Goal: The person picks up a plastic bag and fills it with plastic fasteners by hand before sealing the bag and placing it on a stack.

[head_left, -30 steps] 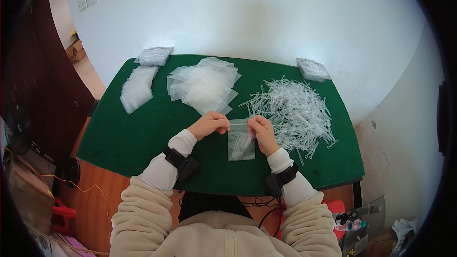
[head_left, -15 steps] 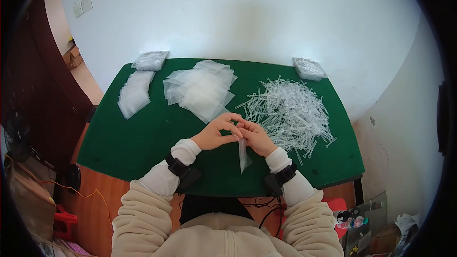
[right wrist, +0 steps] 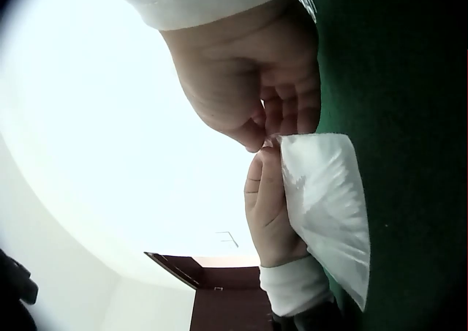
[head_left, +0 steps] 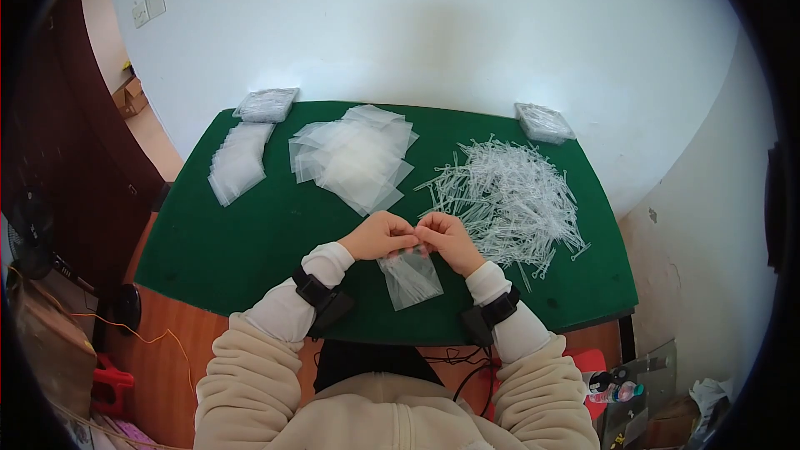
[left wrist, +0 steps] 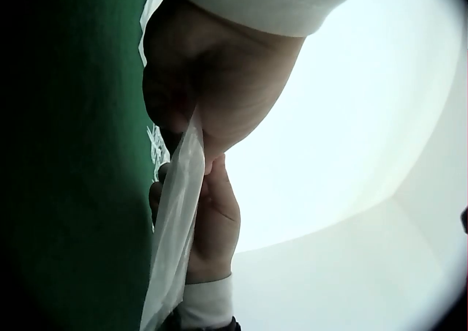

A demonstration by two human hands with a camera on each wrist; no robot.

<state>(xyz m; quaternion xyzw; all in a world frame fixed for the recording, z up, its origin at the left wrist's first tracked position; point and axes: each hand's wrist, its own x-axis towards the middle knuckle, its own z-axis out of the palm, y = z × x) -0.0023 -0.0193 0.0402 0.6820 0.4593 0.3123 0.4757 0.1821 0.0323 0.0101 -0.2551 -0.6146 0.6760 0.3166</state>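
Observation:
A small clear bag [head_left: 411,281] with thin clear pieces in it hangs tilted below both hands near the table's front. My left hand [head_left: 379,236] pinches its top edge, and my right hand [head_left: 451,243] pinches the same edge right beside it, the fingertips nearly meeting. In the right wrist view the bag [right wrist: 329,207] hangs from the pinching fingers; the left wrist view shows the bag [left wrist: 175,214] almost edge-on. To the right lies a heap of clear looped sticks [head_left: 512,200]. Beyond the hands is a spread pile of empty-looking bags [head_left: 354,158].
The green table [head_left: 192,242] also bears a fanned row of bags [head_left: 239,162] at the left, a filled stack [head_left: 267,105] at the back left and another stack [head_left: 545,122] at the back right. A white wall [head_left: 375,25] stands behind.
The hands came together from either side of the bag's top. The bag turned edge-on, then swung back to face the head camera, now lower and tilted.

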